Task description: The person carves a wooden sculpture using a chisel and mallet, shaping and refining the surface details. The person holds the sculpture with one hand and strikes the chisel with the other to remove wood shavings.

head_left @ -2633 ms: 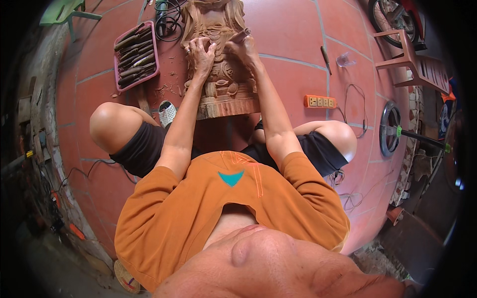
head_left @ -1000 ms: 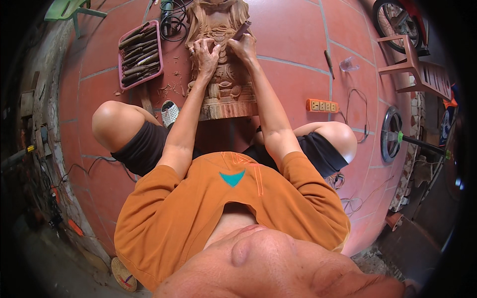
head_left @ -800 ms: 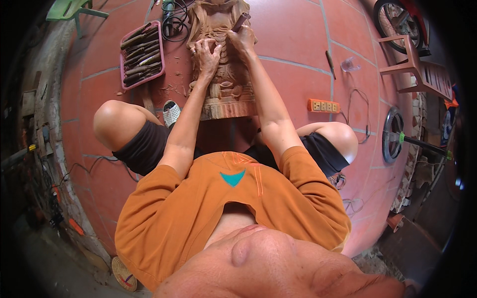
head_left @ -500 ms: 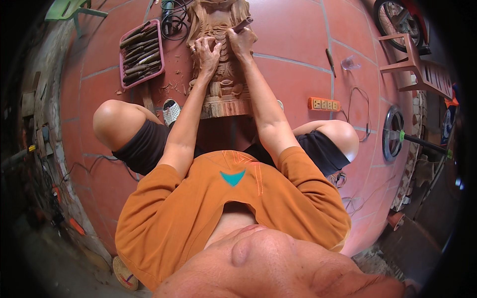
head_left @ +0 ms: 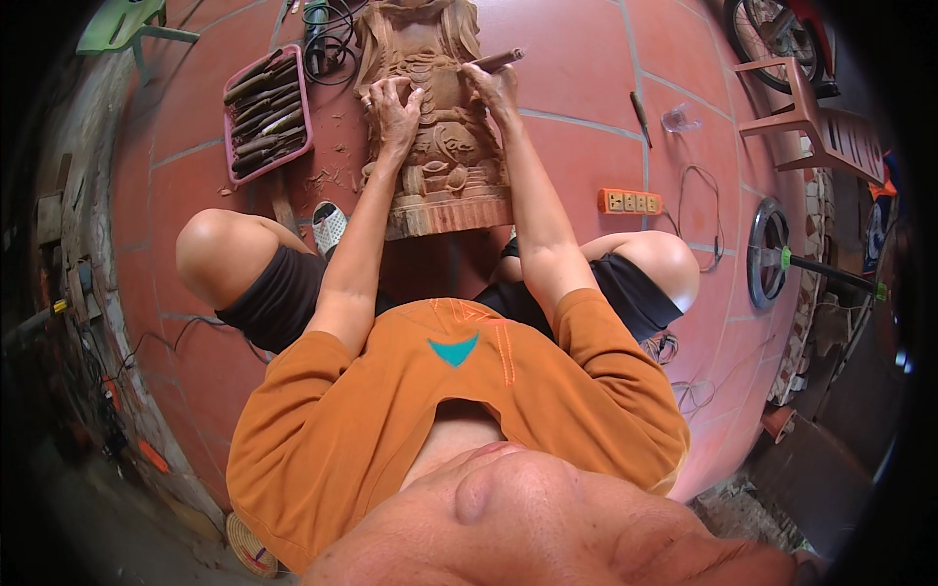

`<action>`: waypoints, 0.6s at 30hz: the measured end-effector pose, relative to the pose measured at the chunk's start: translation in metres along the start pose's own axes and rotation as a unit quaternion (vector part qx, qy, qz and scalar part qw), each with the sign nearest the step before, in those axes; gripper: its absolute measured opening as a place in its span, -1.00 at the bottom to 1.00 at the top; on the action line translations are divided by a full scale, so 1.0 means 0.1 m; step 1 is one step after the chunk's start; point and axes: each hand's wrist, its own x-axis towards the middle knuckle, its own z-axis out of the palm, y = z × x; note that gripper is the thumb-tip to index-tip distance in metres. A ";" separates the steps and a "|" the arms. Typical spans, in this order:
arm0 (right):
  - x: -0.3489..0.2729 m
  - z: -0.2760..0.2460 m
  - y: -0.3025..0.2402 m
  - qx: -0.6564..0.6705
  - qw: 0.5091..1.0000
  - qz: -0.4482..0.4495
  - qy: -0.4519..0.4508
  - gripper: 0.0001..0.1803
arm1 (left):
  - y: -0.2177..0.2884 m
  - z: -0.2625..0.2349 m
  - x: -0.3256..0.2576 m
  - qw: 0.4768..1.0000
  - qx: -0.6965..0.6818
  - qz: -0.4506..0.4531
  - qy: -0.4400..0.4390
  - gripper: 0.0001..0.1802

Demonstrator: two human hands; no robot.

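A carved wooden statue (head_left: 447, 146) lies on the tiled floor in front of me, its flat base end toward my body. Resting on the left side of its carved surface is my left hand (head_left: 395, 113), fingers bent and seemingly empty. My right hand (head_left: 496, 90) is at the statue's right edge, closed around a wood-carving chisel. The chisel's brown handle (head_left: 502, 61) sticks out to the right above the fist; its blade is hidden by the hand and the carving.
Left of the statue, a pink basket (head_left: 231, 156) holds several carving tools. Beyond it lie a power tool (head_left: 316, 24) and black cable. To the right are another chisel (head_left: 640, 119), a clear cup (head_left: 681, 118), an orange power strip (head_left: 629, 202) and a plastic chair (head_left: 831, 142). Wood shavings lie near the basket.
My right hand has shifted to the right across the carving, and the chisel handle now leans further right. The left hand stays on the statue, almost unmoved.
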 end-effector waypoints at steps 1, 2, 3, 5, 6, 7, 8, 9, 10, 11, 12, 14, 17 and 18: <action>-0.05 0.01 0.00 0.029 0.998 0.021 -0.042 -0.77 | 0.00 -0.01 0.00 1.000 0.002 -0.012 0.000 -0.69; -0.10 -0.01 0.03 0.058 0.994 0.042 -0.081 -0.78 | 0.03 -0.02 0.00 1.000 0.002 -0.023 -0.002 -0.69; -0.13 -0.01 0.05 0.087 0.987 0.064 -0.120 -0.78 | 0.06 -0.03 0.00 0.999 0.003 -0.034 -0.004 -0.68; -0.16 0.02 0.06 0.091 0.986 0.043 -0.132 -0.79 | 0.07 -0.04 0.00 0.999 0.009 -0.035 -0.008 -0.68; -0.16 0.03 0.05 0.092 0.988 0.029 -0.119 -0.79 | 0.06 -0.04 0.00 0.999 0.013 -0.035 -0.010 -0.69; -0.16 0.04 0.05 0.093 0.990 0.015 -0.107 -0.78 | 0.06 -0.04 0.01 0.999 0.011 -0.031 -0.012 -0.69; -0.12 0.00 0.09 0.042 0.997 0.013 -0.068 -0.79 | 0.06 -0.02 0.00 0.999 0.008 -0.027 -0.015 -0.69; -0.05 -0.06 0.12 -0.009 0.999 0.011 -0.029 -0.80 | 0.06 -0.01 0.00 1.000 0.006 -0.023 -0.018 -0.69; 0.00 -0.10 0.15 -0.060 0.998 0.010 0.010 -0.80 | 0.06 0.00 0.00 1.000 0.002 -0.017 -0.019 -0.69; 0.03 -0.10 0.15 -0.041 0.999 0.021 0.015 -0.80 | 0.06 0.00 0.01 1.000 0.000 -0.012 -0.018 -0.69; 0.05 -0.11 0.16 -0.021 0.999 0.033 0.021 -0.80 | 0.05 0.00 0.01 1.000 -0.002 -0.006 -0.018 -0.70; 0.04 -0.11 0.18 0.032 0.998 0.049 0.017 -0.80 | 0.04 -0.02 0.01 1.000 -0.007 0.001 -0.021 -0.70; -0.07 -0.11 0.23 0.104 0.994 0.040 -0.006 -0.83 | 0.06 -0.02 0.01 1.000 -0.009 0.006 -0.017 -0.70; -0.09 -0.16 0.23 0.111 0.990 0.070 -0.056 -0.85 | 0.07 -0.03 0.01 1.000 -0.008 0.006 -0.016 -0.70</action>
